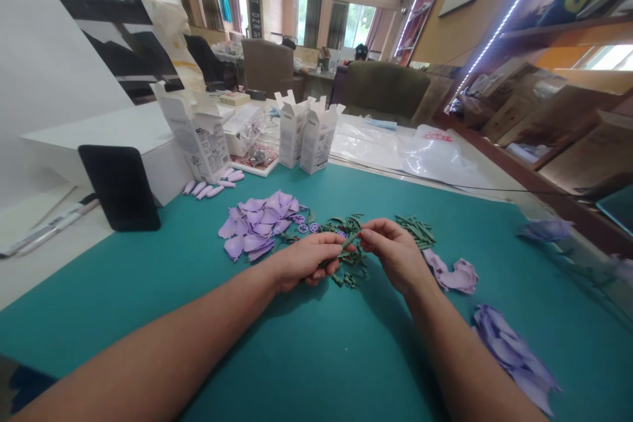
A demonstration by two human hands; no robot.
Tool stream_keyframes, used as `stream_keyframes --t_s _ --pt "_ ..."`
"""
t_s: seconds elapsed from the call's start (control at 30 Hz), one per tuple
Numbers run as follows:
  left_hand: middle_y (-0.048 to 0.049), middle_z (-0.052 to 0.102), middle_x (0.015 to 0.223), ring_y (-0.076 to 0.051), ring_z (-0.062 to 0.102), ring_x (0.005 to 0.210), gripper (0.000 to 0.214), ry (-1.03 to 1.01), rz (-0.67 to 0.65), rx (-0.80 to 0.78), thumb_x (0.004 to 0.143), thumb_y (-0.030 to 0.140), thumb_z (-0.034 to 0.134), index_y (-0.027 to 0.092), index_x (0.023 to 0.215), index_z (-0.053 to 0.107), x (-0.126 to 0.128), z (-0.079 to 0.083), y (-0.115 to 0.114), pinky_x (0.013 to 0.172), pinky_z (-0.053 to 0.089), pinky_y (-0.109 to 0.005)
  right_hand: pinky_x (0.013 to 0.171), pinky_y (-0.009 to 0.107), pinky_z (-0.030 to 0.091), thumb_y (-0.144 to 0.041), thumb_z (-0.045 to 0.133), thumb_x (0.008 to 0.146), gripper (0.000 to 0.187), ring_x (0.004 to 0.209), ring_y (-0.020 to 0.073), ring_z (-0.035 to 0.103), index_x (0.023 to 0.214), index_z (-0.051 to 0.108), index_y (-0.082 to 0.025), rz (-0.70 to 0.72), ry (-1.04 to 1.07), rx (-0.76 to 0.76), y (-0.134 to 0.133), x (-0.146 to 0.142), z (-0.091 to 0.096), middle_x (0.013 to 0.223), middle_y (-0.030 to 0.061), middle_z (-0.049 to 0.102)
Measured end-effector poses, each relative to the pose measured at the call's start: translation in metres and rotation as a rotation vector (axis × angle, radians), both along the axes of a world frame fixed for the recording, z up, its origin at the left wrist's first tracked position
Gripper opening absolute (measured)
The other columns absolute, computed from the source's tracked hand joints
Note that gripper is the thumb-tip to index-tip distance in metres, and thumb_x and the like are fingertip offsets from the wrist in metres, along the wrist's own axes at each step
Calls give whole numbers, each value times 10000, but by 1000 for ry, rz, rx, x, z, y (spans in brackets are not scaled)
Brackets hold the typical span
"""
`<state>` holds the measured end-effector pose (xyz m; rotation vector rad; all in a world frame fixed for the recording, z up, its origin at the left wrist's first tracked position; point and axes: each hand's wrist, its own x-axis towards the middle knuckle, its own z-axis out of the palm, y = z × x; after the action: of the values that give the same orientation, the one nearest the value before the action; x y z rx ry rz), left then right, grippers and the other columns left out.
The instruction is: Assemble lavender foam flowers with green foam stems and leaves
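My left hand (316, 260) is closed around a green plastic stem piece (349, 241), which sticks out past the thumb toward the right. At that piece's far end, the thumb and fingers of my right hand (390, 249) are pinched together; whatever is between them is too small to make out. Beneath and behind both hands lies a loose heap of small green parts (350, 279). Purple petal pieces (260, 221) are piled to the left, with small purple wheel-like discs (314, 228) beside them. Thin green sticks (418, 231) lie just beyond my right hand.
Pale curved petals (459, 275) and a purple petal stack (514, 353) lie right of my right arm. White boxes (319, 138), pale pink tubular pieces (213, 191) and a black tablet-like device (120, 188) stand or lie along the back and left of the green mat (316, 356).
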<state>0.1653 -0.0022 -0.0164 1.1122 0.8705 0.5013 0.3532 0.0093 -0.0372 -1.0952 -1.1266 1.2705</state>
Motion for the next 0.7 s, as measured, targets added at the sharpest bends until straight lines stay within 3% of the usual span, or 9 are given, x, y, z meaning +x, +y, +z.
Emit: stream_keyframes --t_s 0.33,0.7 --pt "75 447 564 -31 291 362 217 0 -21 5 842 302 476 183 1013 535 1 -3 0 356 166 -157 560 251 413 -343 807 599 262 546 118 534 675 622 -174 21 -80 19 -1 0 4 555 -24 604" --pt "76 458 567 -30 311 360 191 19 -27 51 850 292 459 184 991 527 1 -4 0 349 189 -157 583 259 415 -348 809 587 260 576 128 534 706 648 -183 -27 -92 41 -3 -5 4 583 -20 607"
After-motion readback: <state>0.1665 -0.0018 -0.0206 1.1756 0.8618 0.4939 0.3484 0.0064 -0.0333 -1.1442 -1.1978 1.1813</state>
